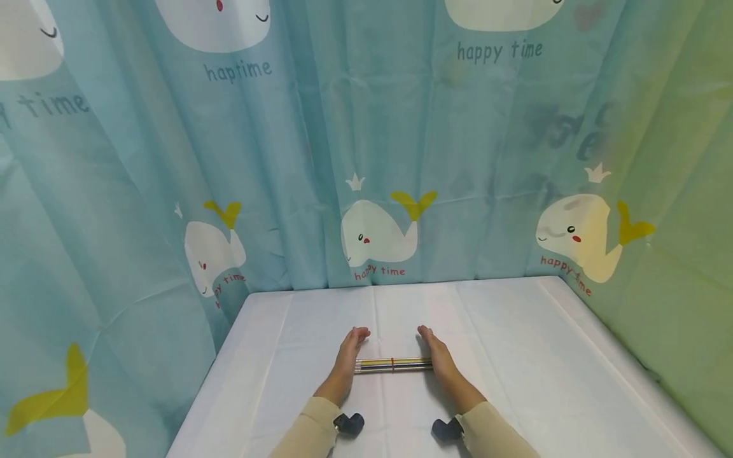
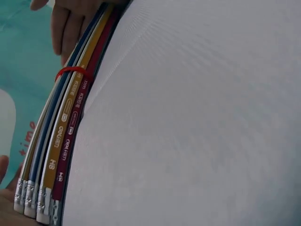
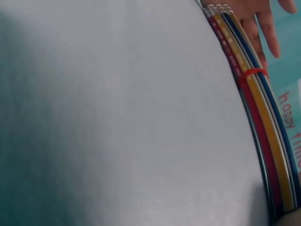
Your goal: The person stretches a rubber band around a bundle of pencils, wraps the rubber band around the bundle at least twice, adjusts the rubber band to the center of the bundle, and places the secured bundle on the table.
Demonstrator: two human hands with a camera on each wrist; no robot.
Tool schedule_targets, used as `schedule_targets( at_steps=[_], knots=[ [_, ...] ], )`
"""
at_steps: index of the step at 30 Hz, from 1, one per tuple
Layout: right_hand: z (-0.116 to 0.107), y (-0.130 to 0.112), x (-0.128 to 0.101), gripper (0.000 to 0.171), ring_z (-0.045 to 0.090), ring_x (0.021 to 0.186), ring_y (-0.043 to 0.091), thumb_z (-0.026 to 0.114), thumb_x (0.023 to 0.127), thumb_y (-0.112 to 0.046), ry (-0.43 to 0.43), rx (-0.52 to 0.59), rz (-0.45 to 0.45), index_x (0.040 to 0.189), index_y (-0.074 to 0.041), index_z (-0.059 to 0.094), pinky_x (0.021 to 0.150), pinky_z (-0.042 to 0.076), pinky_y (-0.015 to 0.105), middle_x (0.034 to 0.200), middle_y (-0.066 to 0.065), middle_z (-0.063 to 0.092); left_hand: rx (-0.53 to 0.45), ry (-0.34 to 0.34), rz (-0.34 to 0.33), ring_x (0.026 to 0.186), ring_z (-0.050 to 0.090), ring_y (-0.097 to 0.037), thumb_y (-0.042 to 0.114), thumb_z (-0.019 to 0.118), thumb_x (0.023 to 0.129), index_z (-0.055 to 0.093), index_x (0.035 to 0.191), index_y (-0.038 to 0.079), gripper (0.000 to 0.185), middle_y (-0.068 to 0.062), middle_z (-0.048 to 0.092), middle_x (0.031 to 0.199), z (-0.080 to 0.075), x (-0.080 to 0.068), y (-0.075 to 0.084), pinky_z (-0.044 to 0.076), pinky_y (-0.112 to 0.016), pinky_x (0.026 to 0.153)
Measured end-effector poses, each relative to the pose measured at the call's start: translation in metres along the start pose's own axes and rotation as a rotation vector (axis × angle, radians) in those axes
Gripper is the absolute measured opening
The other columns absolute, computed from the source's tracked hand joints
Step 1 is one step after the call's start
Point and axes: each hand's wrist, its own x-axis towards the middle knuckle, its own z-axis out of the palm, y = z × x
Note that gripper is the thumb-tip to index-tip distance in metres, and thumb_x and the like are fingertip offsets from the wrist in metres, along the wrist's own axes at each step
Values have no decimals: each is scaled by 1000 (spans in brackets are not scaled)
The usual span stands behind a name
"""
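A bundle of pencils [image 1: 375,366] with yellow, blue and dark red barrels lies crosswise between my two hands, a red band [image 2: 70,69] around its middle. My left hand [image 1: 345,359] stands on edge, its palm at the eraser ends [image 2: 42,205]. At the opposite ends, the palm of my right hand [image 1: 445,364] faces inward, touching or nearly touching them. The fingers of both hands extend forward, uncurled. Whether the bundle rests on the table or hangs slightly above it, I cannot tell.
The white-covered table [image 1: 509,356] spreads around both hands. Behind it and at the sides hangs a blue-green curtain [image 1: 309,210] printed with whales, close to the table's back edge. A dark wrist device [image 1: 349,424] sits at each sleeve cuff.
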Motion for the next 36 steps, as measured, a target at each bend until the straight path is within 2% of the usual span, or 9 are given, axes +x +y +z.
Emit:
schedule_targets(
  at_steps=[5, 9, 14, 16, 22, 26, 29, 32, 36],
  knots=[
    [1, 2, -3, 71, 18, 142, 42, 14, 106, -43, 83, -46, -22, 139, 16, 37, 113, 10, 52, 146, 28, 37, 66, 37, 15, 133, 37, -45, 35, 28, 107, 50, 125, -9, 52, -26, 52, 131, -2, -5, 2, 23, -54, 110],
    [4, 3, -5, 66, 20, 141, 43, 16, 107, -37, 116, -48, -22, 138, 16, 39, 113, 11, 51, 146, 28, 37, 34, 55, -8, 136, 32, -44, 35, 27, 107, 49, 127, -8, 53, -25, 47, 137, 0, -10, 2, 21, -54, 110],
    [3, 5, -5, 68, 14, 143, 42, 15, 106, -42, 79, 8, -4, 141, 13, 35, 113, 7, 52, 151, 27, 29, -124, 65, -15, 139, 28, -41, 35, 28, 106, 46, 129, -11, 55, -27, 42, 142, 1, -9, -3, 17, -49, 113],
    [3, 5, -5, 71, 12, 143, 41, 16, 105, -46, 51, 21, 8, 143, 12, 34, 114, 6, 51, 152, 26, 27, -152, 60, -10, 139, 27, -41, 34, 27, 106, 45, 130, -12, 54, -28, 41, 142, 1, -9, -4, 17, -49, 113],
    [0, 5, -7, 80, 13, 143, 40, 18, 102, -55, 23, -11, 23, 143, 11, 34, 114, 7, 50, 153, 25, 26, -93, 18, -11, 137, 31, -41, 35, 25, 107, 45, 129, -11, 55, -27, 43, 141, 0, -10, -4, 18, -51, 112],
    [-5, 5, -7, 74, 16, 143, 41, 21, 104, -50, 26, -19, 8, 140, 12, 39, 113, 8, 51, 150, 25, 32, -8, 6, -27, 134, 35, -42, 36, 29, 106, 48, 127, -7, 52, -24, 49, 135, -3, -9, -2, 22, -54, 110],
    [-11, 6, -4, 64, 24, 140, 42, 27, 106, -41, 25, -35, -37, 135, 13, 46, 112, 13, 52, 145, 26, 41, 122, 26, -21, 127, 44, -39, 36, 37, 105, 55, 120, -3, 45, -17, 56, 125, -8, -6, 2, 28, -54, 107],
    [-19, 8, -1, 54, 35, 136, 41, 37, 105, -34, 14, -81, -66, 130, 12, 52, 111, 21, 52, 136, 24, 52, 320, 19, -8, 117, 53, -34, 34, 46, 102, 61, 113, 3, 36, -11, 62, 115, -19, -4, 5, 36, -54, 101],
    [-36, 11, 1, 43, 45, 130, 38, 50, 101, -28, 7, -221, -72, 127, 6, 58, 107, 30, 52, 126, 16, 62, 570, -65, 50, 108, 58, -31, 27, 56, 98, 63, 109, 7, 24, -8, 64, 109, -40, -4, 9, 44, -52, 92]
  ],
)
